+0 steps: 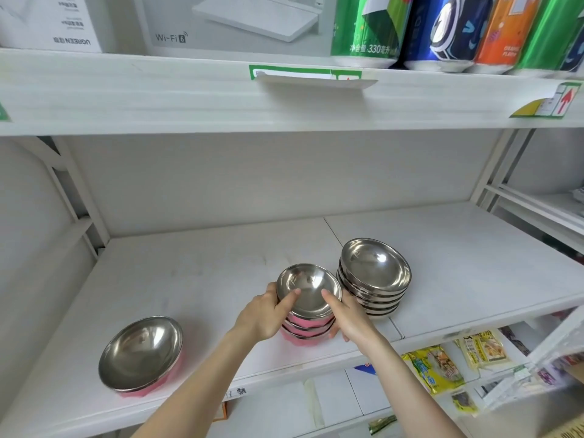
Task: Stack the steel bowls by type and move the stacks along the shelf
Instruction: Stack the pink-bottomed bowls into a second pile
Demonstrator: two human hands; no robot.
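A stack of pink-sided steel bowls (308, 327) stands at the middle front of the white shelf (202, 279). My left hand (264, 314) grips its left side, thumb over the top bowl's rim. On the right side, my right hand (349, 317) holds the same stack with its thumb inside the top bowl. To the right of it, touching or nearly so, is a taller stack of plain steel bowls (374, 279). One larger pink-sided bowl (142, 355) sits alone at the front left.
The shelf's back half and far right are bare. An upper shelf edge (284, 99) with paper labels overhangs; drink cans (448, 30) and boxes stand on it. Snack packets (436, 368) lie on the shelf below.
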